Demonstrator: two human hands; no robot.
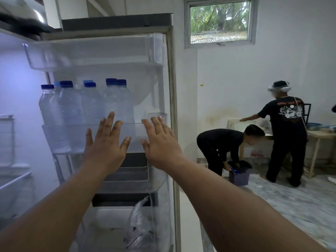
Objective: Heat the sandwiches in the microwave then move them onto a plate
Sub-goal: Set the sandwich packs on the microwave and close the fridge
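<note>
- Both hands flat, fingers spread, holding nothing: left hand (105,142) and right hand (160,142) in front of the clear plastic shelf (138,126) on the white fridge door (169,99).
- Blue-capped clear water bottles (76,110) sit on that shelf, left of the hands.
- No sandwiches, microwave or plate visible.
- Step, judged: fridge stage, pre-heating.
- Next: locate the sandwiches; contact with the shelf can't be confirmed.

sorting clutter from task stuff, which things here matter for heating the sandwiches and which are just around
Job: left hand, right hand, both open, raised at the open fridge door. No sandwiches, microwave or plate visible.

Just around: water bottles, plastic bag, window, purple bin.
</note>
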